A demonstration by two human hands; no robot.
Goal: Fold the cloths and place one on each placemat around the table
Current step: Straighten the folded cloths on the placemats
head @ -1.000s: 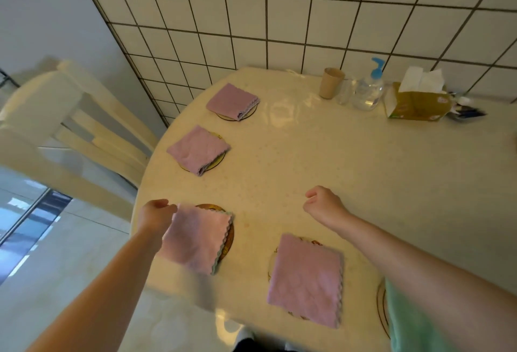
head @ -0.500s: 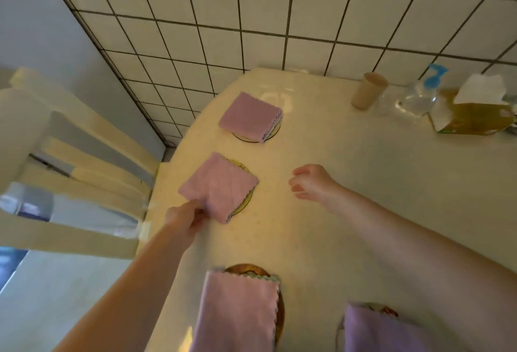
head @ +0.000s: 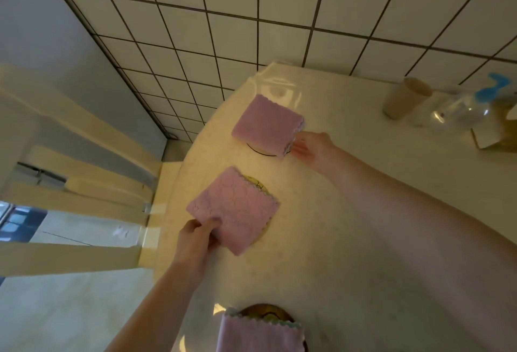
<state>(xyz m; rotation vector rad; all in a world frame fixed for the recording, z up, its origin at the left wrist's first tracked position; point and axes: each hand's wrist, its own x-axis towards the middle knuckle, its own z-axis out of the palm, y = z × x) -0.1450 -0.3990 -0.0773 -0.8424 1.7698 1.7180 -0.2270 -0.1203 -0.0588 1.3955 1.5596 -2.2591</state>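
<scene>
Left hand point(head: 195, 235) pinching quilted square pink cloth point(head: 233, 210); right hand point(head: 310, 145), fingers straight, at far scalloped cloth point(head: 267, 124).

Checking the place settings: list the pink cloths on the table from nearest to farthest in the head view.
Cloth at the bottom edge → middle cloth, gripped by the left hand → far cloth, touched by the right hand.

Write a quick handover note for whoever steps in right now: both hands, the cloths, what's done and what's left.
Left hand pinches the near corner of the middle cloth, which sits askew on its placemat.
Right hand touches the edge of the far cloth.
Near cloth lies on its mat.
Done: three visible cloths folded and placed.
Left: straighten the middle and far ones.
</scene>
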